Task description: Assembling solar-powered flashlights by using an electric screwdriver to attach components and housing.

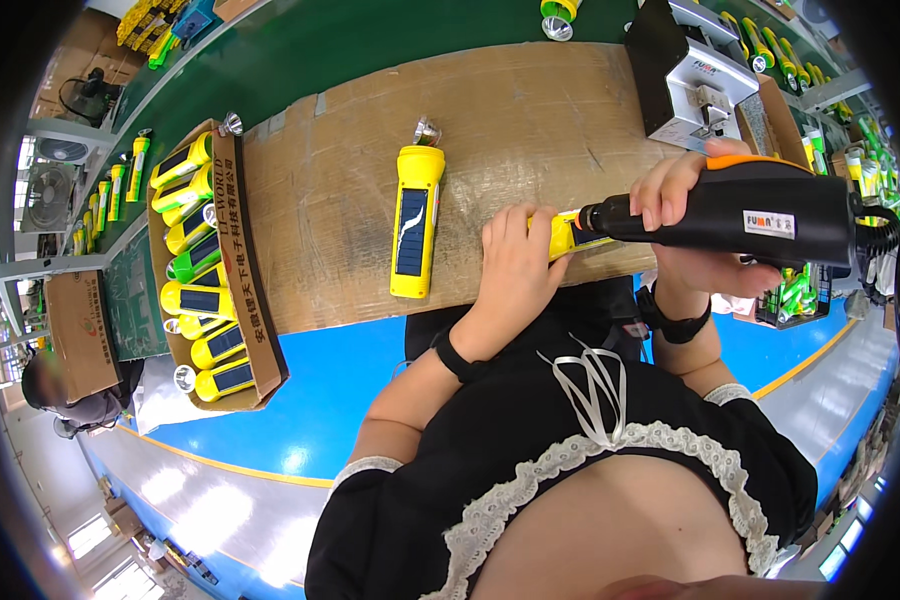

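Note:
My right hand (675, 205) is wrapped round a black electric screwdriver (760, 215) with an orange lever, held nearly level. Its tip points left and meets a yellow flashlight (562, 236) with a dark solar panel. My left hand (520, 255) grips that flashlight and hides its left end; the driver's nose covers part of the panel. To the left, a second yellow flashlight (413, 235) lies on the cardboard with its panel up. A shiny reflector head (427, 131) sits at its far end.
Brown cardboard (330, 180) covers the green bench. At left, an open carton (255, 300) holds several yellow and green flashlights. A black-and-silver machine (695, 90) stands at the far right. Another flashlight (559, 18) lies at the far edge. A person (70, 385) is at far left.

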